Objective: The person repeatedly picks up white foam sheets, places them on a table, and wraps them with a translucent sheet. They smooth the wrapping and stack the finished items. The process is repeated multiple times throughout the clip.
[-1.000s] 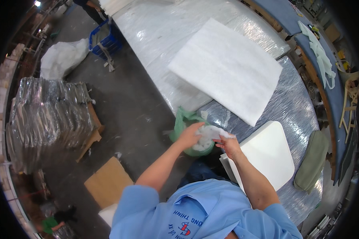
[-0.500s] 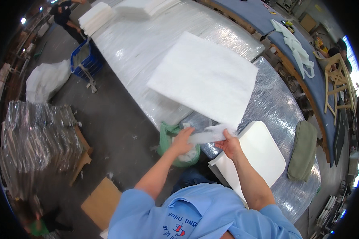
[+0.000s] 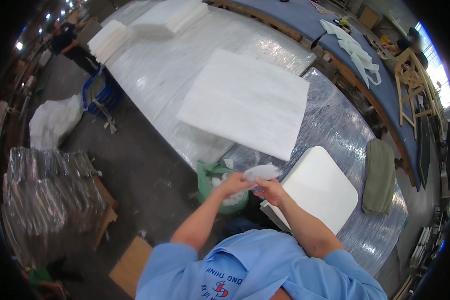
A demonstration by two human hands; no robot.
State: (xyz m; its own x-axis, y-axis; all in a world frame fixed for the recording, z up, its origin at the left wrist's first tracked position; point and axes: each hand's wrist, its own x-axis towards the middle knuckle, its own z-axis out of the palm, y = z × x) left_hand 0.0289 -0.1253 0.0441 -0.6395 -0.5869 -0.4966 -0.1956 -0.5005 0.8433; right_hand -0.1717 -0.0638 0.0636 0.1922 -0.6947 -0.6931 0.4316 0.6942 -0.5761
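Observation:
Close together in front of my body, my left hand (image 3: 232,185) and my right hand (image 3: 271,191) both grip one small strip of white wadding (image 3: 263,172). The strip is bunched, and its loose end sticks up past my fingers. Just beyond it, a large square sheet of white wadding (image 3: 247,102) lies flat on the table. A green bag (image 3: 203,181) with white scraps in it is right beside my left hand, which partly covers it. To the right of my right hand rests a white seat-shaped cushion (image 3: 327,185) with rounded corners.
The table (image 3: 160,95) is covered in shiny plastic wrap. White wadding stacks (image 3: 167,17) stand at its far end. A folded olive cloth (image 3: 378,175) lies at right. Left on the floor are a blue basket (image 3: 101,95), wrapped panels (image 3: 55,190) and cardboard (image 3: 131,265). Another person (image 3: 71,42) stands far left.
My hands have come closer together, the right one moving left. The strip, stretched between them before, is now gathered up. The view has shifted slightly.

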